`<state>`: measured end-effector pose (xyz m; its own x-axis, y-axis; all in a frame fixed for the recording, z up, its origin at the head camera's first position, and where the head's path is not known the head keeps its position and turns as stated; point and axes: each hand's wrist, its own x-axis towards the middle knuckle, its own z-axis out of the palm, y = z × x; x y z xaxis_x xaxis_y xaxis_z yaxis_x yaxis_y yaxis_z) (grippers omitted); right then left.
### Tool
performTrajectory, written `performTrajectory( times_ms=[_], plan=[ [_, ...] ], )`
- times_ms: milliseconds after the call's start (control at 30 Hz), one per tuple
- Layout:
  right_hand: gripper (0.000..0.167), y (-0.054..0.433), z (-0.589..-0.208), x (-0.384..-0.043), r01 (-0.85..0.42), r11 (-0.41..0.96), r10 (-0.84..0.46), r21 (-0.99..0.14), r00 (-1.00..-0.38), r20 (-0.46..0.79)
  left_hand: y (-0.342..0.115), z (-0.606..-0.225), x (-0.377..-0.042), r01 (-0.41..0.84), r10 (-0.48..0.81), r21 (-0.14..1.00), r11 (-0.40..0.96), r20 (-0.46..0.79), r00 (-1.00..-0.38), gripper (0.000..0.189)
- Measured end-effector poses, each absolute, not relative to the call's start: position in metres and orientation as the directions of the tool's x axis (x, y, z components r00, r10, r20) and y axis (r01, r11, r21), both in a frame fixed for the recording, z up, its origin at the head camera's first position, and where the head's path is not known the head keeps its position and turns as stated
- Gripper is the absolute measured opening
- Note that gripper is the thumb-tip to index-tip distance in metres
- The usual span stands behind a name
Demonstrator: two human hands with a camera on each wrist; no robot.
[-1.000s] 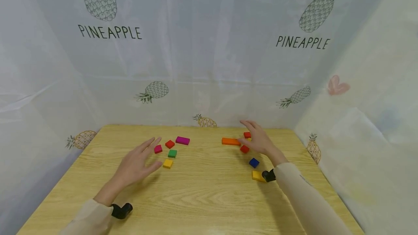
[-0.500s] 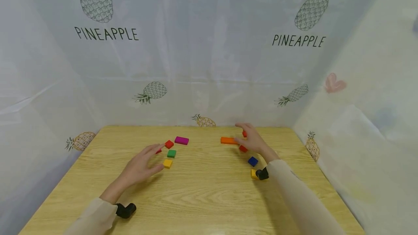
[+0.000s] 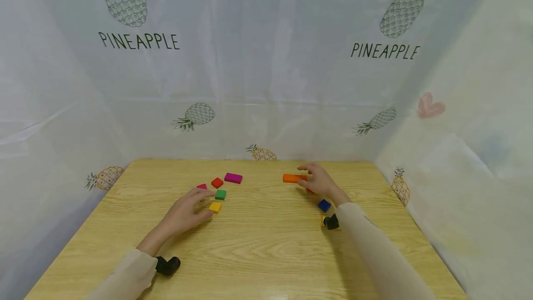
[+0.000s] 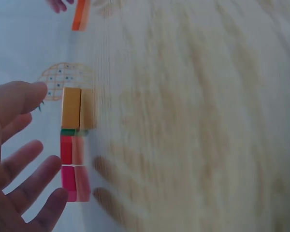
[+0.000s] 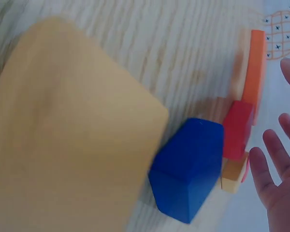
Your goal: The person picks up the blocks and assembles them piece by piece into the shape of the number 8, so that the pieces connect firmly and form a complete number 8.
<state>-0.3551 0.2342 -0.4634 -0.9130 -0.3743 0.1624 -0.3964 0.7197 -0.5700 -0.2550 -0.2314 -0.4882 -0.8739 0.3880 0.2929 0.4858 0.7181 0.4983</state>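
Note:
My left hand [image 3: 185,212] hovers with loosely bent, spread fingers beside a yellow block [image 3: 215,207] and a green block [image 3: 220,194]. Its index fingertip overlaps the green block's edge in the head view, and the thumb points at the yellow one. Nothing is in its grasp in the left wrist view. My right hand [image 3: 320,183] is over the right-hand blocks, thumb and fingers apart around the right end of a long orange block [image 3: 294,178]. A red block [image 3: 310,190] shows partly under this hand. A small yellow block [image 5: 234,175] shows only in the right wrist view.
A pink block [image 3: 201,186], a red block [image 3: 217,183] and a purple block [image 3: 233,178] lie at the back left. Near the right wrist are a blue block [image 3: 324,205] and a larger yellow block [image 3: 323,221], partly hidden. A pineapple-print sheet [image 3: 266,82] backs the wooden table [image 3: 258,253].
My left hand has moved right, its fingers lowering toward the green and yellow blocks. My right hand has shifted slightly left and its fingers have come down near the orange block. The blocks have not moved.

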Motion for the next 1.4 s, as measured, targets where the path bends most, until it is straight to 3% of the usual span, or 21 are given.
performTrajectory(
  times_ms=[300, 733, 1400],
  plan=[
    [0.049, 0.225, -0.474, -0.363, -0.413, 0.742, -0.386, -0.528, -0.907, 0.168, -0.234, -0.492, -0.258, 0.496, 0.396, 0.52, 0.695, 0.299, -0.868, 0.049],
    [0.048, 0.22, -0.477, -0.365, -0.389, 0.737, -0.37, -0.552, -0.917, 0.152, -0.23, -0.494, -0.261, 0.451, 0.386, 0.542, 0.709, 0.236, -0.892, 0.043],
    [0.034, 0.217, -0.482, -0.369, -0.386, 0.787, -0.362, -0.481, -0.921, 0.148, -0.228, -0.491, -0.263, 0.434, 0.398, 0.541, 0.72, 0.19, -0.898, 0.036]
  ],
)
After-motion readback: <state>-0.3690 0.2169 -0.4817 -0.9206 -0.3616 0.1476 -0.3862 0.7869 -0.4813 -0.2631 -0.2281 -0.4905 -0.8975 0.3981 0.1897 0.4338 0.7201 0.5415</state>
